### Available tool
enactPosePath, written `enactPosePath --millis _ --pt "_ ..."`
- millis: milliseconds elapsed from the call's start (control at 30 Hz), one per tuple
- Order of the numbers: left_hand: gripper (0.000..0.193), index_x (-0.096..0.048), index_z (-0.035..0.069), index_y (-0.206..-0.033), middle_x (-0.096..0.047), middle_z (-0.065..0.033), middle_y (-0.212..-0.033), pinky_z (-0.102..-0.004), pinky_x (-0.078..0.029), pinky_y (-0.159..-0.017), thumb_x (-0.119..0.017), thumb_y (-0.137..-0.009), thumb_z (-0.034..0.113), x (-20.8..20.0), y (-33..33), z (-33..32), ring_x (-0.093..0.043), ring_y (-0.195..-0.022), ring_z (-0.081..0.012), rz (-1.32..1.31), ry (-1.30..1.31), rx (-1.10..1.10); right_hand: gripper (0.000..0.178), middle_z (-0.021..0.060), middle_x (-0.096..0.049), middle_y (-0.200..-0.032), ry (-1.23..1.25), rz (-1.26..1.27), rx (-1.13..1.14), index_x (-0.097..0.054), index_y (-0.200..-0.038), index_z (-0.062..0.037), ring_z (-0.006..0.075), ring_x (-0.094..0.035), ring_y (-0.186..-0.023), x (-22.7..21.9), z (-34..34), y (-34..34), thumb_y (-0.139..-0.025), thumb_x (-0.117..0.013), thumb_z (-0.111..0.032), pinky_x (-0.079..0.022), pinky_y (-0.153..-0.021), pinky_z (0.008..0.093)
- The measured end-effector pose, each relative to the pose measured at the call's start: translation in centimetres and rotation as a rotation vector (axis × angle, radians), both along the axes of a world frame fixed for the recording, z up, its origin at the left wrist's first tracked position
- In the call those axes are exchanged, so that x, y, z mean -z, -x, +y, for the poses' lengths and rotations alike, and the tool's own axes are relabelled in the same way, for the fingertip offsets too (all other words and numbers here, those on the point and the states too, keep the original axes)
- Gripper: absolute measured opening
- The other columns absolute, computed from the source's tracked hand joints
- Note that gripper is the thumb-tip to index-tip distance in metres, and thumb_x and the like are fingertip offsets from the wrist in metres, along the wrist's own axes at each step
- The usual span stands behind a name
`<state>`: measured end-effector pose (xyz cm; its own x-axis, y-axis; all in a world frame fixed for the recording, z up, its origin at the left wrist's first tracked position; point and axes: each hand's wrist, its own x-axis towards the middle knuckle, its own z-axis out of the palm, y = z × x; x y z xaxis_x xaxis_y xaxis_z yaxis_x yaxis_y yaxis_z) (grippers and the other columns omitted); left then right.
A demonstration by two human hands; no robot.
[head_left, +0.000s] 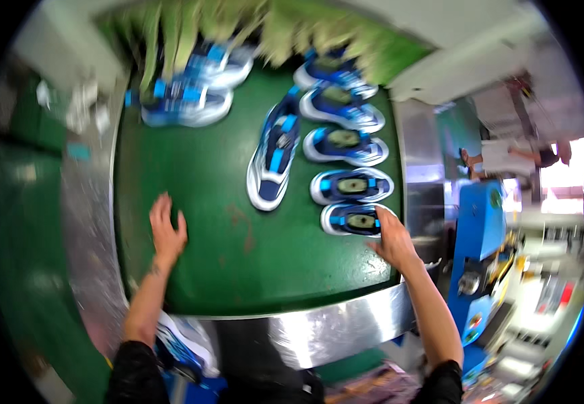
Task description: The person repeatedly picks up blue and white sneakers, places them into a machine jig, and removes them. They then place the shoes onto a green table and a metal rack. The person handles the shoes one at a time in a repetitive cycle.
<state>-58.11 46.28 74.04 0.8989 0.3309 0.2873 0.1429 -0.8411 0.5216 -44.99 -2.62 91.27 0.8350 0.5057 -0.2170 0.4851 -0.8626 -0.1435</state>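
My left hand (166,229) rests flat on the green conveyor belt (198,175), fingers apart, holding nothing. My right hand (393,239) lies at the belt's right edge, touching the nearest blue and white shoe (354,220). Behind it several more blue and white shoes stand in a column, the closest one (351,186) just beyond. A single shoe (274,155) lies lengthwise near the belt's middle. Whether my right hand grips the nearest shoe I cannot tell.
More blue shoes (184,101) sit at the far left of the belt under hanging green strips (238,27). A shiny metal rim (332,326) bounds the belt's near side. A blue machine (484,236) stands to the right; a person's arm (507,158) shows beyond it.
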Motion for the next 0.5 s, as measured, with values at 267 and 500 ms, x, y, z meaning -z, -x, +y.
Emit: enactPosePath --millis 267,500 --pt "0.045 -0.053 -0.002 -0.126 -0.052 -0.0165 -0.134 -0.0457 -0.036 -0.109 -0.061 -0.084 0.012 -1.2 1.5 1.6 -0.047 -0.127 -0.0358 -0.019 -0.043 -0.044 0.070 0.0176 -0.069 -0.097 -0.329 0.195 0.473 -0.062 -0.111 0.0005 0.0307 -0.068 -0.092 -1.6 4.0 6.4 -0.063 -0.088 -0.043 -0.052 -0.087 0.0411" --pt "0.082 -0.021 0.004 -0.149 -0.048 -0.0203 -0.140 -0.0429 -0.037 -0.108 -0.042 -0.095 0.062 -19.2 3.5 -12.3 -0.050 -0.126 -0.0291 0.968 1.723 0.435 0.069 0.0124 -0.063 -0.118 -0.767 0.274 -0.071 -0.059 -0.124 -0.0076 0.0303 -0.065 -0.103 -16.4 4.3 17.9 -0.062 -0.086 -0.016 -0.055 -0.087 0.0395"
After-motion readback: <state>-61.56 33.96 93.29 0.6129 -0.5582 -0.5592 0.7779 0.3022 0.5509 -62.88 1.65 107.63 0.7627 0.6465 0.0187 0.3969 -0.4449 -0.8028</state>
